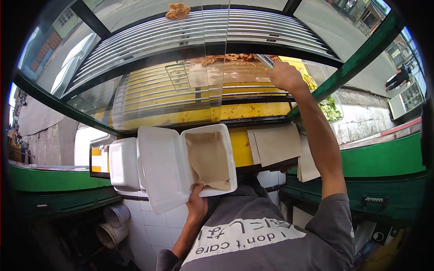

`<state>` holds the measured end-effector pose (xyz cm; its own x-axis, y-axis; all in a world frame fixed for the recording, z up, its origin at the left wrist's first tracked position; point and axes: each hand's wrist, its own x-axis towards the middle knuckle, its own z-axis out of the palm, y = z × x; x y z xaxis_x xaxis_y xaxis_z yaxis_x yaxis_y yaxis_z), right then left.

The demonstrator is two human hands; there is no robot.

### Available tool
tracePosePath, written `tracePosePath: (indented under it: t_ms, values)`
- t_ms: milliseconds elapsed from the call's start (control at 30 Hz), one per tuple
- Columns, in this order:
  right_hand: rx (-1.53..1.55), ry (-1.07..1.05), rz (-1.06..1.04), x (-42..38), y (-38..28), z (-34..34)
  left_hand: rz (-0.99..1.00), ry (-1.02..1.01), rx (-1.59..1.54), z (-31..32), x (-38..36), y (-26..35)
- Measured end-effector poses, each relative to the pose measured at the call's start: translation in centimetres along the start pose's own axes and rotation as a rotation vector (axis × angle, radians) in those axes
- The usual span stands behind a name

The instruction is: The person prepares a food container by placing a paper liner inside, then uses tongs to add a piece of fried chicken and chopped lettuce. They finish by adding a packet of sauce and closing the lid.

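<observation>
My left hand [196, 207] grips the near edge of an open white foam takeout box [163, 156], its lid folded to the left. A sheet of brown paper [209, 158] lines the box, with no food on it. My right hand [287, 77] reaches into the display case, closed around metal tongs [265, 61]. The tongs point toward pieces of fried food [235, 57] along the back of a brown board [246, 74]; whether their tips touch any piece is too small to tell.
A fried piece [177, 11] rests on the top rack. Brown paper sheets [278, 143] lie right of the box, more foam boxes [123, 158] left. A clear sliding panel [167, 92] covers the case's left half. Leafy greens [330, 109] sit beyond a green post [350, 72]. Buckets [113, 235] stand below.
</observation>
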<state>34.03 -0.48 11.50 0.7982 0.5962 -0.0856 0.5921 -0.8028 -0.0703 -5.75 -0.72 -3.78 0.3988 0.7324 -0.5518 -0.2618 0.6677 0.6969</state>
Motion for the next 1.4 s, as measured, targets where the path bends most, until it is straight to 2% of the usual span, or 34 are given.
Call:
tracePosePath:
  t_ms: [167, 233, 267, 367, 400, 533, 633, 667, 700, 767, 800, 900, 1000, 1100, 1200, 1300, 1333, 1367, 1400]
  values:
    - [-0.008, -0.061, -0.025, 0.6, 0.8, -0.6, 0.006, -0.019, -0.012, -0.5, 0.5, -0.5]
    - [0.331, -0.213, -0.006, 0.0, 1.1, -2.3, 0.002, -0.043, -0.012, -0.2, 0.5, -0.3]
    - [0.422, -0.146, -0.018, 0.3, 1.6, -1.5, -0.001, -0.015, -0.007, 0.1, 0.5, -0.2]
    - [0.489, -0.118, 0.038, 1.9, 2.6, 0.2, -0.017, 0.009, -0.017, 0.7, 0.5, 0.2]
    - [0.517, -0.245, 0.088, 1.5, 2.0, -0.9, -0.031, 0.006, -0.03, 0.8, 0.5, 0.3]
    - [0.595, -0.317, 0.15, 1.9, 0.8, -1.7, -0.046, -0.008, -0.034, 0.0, 1.2, 0.0]
    - [0.524, -0.412, 0.171, 3.9, 0.9, -2.0, -0.062, -0.013, -0.013, 0.0, 1.1, 0.1]
    - [0.406, -0.278, 0.12, 4.2, 0.7, -1.8, -0.044, -0.009, -0.011, 0.0, 1.0, 0.0]
    - [0.403, -0.279, 0.12, 4.0, 0.7, -2.0, -0.027, -0.005, -0.012, 0.0, 0.9, 0.0]
    - [0.418, -0.14, 0.082, 3.5, 0.5, -2.5, -0.036, 0.004, -0.014, 0.2, 0.5, 0.4]
    - [0.396, -0.178, 0.012, 3.0, 0.0, -4.0, -0.041, 0.012, -0.013, 0.2, 0.4, 0.5]
    - [0.322, -0.136, 0.055, 3.2, 0.2, -4.0, 0.018, -0.002, -0.038, -0.5, 0.6, 0.3]
    - [0.309, -0.127, 0.049, 3.5, 0.7, -3.9, -0.023, 0.063, -0.06, 0.0, 0.2, 1.1]
    - [0.129, -0.007, -0.088, 4.6, 1.0, -3.4, 0.063, 0.038, -0.049, -0.2, 0.3, 1.0]
    - [0.05, -0.058, -0.002, 3.8, -0.2, -4.5, 0.011, 0.052, -0.064, -0.2, 0.1, 1.3]
    - [-0.07, -0.016, -0.043, 2.9, -1.7, -4.7, 0.048, 0.066, -0.034, -0.6, 0.3, 0.8]
    - [-0.291, 0.649, -0.502, 6.2, 2.3, 0.3, 0.048, 0.064, -0.03, -0.7, 0.3, 0.8]
    - [-0.291, 0.651, -0.501, 5.6, 1.6, -0.5, 0.058, 0.055, -0.036, -0.6, 0.3, 0.8]
    - [0.05, 0.295, -0.264, 4.4, 0.2, -1.9, 0.068, 0.047, -0.042, -0.6, 0.3, 0.7]
